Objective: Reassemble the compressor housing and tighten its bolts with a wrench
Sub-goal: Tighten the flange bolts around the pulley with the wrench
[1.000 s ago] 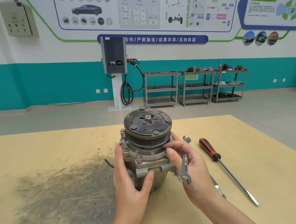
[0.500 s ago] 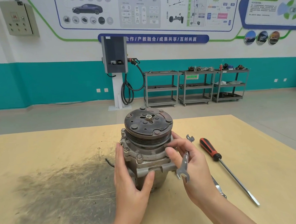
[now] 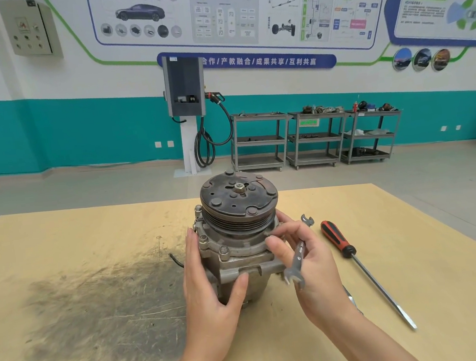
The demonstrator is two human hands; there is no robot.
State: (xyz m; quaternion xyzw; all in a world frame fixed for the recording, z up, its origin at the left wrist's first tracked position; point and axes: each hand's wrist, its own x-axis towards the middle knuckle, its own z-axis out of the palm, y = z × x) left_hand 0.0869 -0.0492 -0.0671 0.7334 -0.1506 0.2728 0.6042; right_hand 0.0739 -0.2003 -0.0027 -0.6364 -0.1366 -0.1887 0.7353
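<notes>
The metal compressor [image 3: 238, 238] stands upright mid-table, its dark clutch pulley on top and several bolts around the housing flange. My left hand [image 3: 209, 288] holds the housing from the left, thumb across its front, fingers straight along its side. My right hand [image 3: 308, 263] touches the flange on the right with its fingertips while a small open-end wrench [image 3: 298, 257] lies in its grip, one jaw sticking out behind the fingers and the other below the thumb.
A red-and-black screwdriver [image 3: 352, 259] lies on the wooden table [image 3: 412, 251] to the right. Another metal tool [image 3: 351, 300] peeks out under my right wrist. A dark smudge [image 3: 98, 310] covers the table's left. Tool carts and a charger stand at the far wall.
My right hand's fingertips shifted slightly along the flange and the wrench tilted a little. My left hand and the compressor stayed put.
</notes>
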